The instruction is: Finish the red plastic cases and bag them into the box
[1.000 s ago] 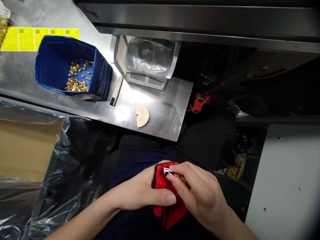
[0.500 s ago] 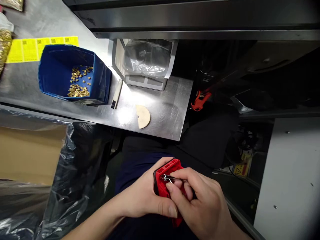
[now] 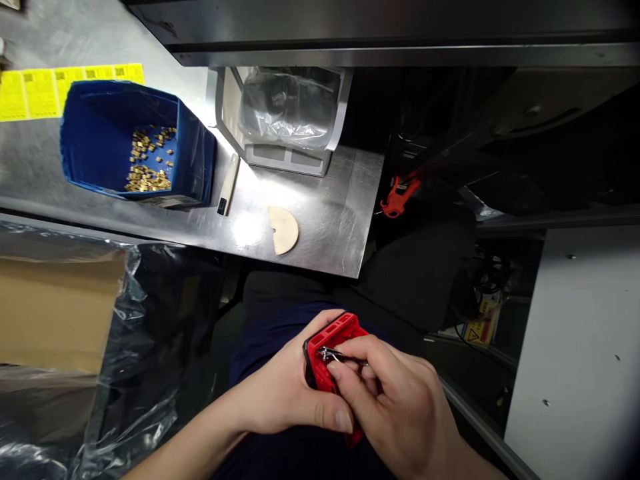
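Observation:
My left hand [image 3: 295,393] is wrapped round a red plastic housing [image 3: 332,329] with a black outer edge, its thumb lying along the near side. The housing is hollow and faces up and to the right. My right hand [image 3: 395,393] pinches a small shiny metal nail clipper [image 3: 334,355] between thumb and forefinger. The clipper's jaws are inside the housing, close to its upper left wall. What exactly the jaws touch is too small to make out. My right fingers hide the clipper's rear end and much of the housing's interior.
On the metal table [image 3: 345,227] stand a blue bin [image 3: 197,160] with small brass pieces [image 3: 150,179] and a grey bin [image 3: 285,160] holding a clear bag. A white-handled tool [image 3: 229,185] and a beige half disc [image 3: 284,230] lie nearby. An orange clamp-like tool [image 3: 397,197] hangs right of the table.
The view has shifted slightly, so the table and bins appear a little further left and higher. Both hands keep their grip, with the clipper's jaws still inside the red housing.

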Tool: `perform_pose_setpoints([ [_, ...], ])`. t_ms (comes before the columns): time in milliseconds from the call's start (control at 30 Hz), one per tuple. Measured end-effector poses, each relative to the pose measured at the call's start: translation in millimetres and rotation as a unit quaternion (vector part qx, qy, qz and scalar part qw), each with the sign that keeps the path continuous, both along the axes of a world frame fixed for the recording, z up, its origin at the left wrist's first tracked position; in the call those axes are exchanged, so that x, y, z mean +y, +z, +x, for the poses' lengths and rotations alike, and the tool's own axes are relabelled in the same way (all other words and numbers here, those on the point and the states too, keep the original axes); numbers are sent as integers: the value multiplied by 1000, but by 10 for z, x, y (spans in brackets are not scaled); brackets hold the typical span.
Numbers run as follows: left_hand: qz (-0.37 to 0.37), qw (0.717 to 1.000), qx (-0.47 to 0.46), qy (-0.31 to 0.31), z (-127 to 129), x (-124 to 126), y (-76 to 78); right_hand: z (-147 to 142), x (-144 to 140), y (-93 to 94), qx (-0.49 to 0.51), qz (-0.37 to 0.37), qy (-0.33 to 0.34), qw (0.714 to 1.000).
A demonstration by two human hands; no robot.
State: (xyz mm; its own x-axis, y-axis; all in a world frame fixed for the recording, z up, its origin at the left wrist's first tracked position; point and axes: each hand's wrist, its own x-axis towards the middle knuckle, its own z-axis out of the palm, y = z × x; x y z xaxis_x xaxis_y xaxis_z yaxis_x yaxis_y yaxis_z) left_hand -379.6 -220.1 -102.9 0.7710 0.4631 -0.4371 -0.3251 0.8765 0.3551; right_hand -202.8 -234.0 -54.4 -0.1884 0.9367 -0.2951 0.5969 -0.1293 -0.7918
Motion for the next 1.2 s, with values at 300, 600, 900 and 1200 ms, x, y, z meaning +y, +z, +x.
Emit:
perform_pose_setpoints([
  [300,-3,1000,0,9,-10,27,-37,100,75,61,-34,46,-38,998],
  [600,12,991,-123,-57,-27,139,-99,331,359,54,-21,138,201,970],
  [900,31,988,-140,-62,-28,91,-142,276,380,55,-33,160,283,945],
  [1200,26,986,-136,-92,-43,115,-154,267,393,98,-68,170,321,929],
])
